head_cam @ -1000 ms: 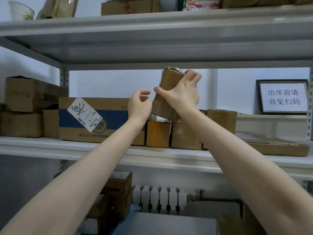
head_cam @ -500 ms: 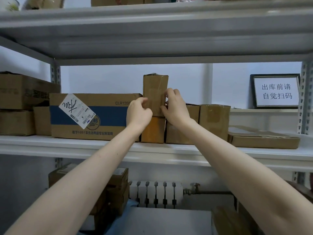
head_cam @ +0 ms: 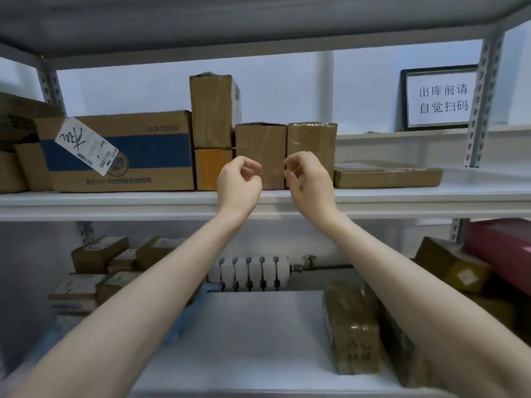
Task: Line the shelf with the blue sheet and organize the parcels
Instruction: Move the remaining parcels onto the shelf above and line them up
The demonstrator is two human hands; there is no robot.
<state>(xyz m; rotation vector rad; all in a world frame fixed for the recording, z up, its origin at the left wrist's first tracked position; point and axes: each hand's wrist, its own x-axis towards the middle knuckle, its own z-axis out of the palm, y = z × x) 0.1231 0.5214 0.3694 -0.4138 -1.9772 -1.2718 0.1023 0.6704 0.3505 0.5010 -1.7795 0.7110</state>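
A tall brown parcel stands upright on a small orange box on the middle shelf. Left of them lies a large carton with a blue band. To their right stand two brown boxes side by side, then a flat parcel. My left hand and my right hand hover in front of the shelf edge, fingers loosely curled, holding nothing. A patch of blue sheet shows on the lower shelf by my left forearm.
The lower shelf holds several small parcels at left, a long taped parcel at right, and a red box at far right. A white radiator sits behind. A framed sign leans at the back right.
The tall parcel was set upright on the orange box and both hands let go, pulling back down to the shelf edge. The view tilted downward.
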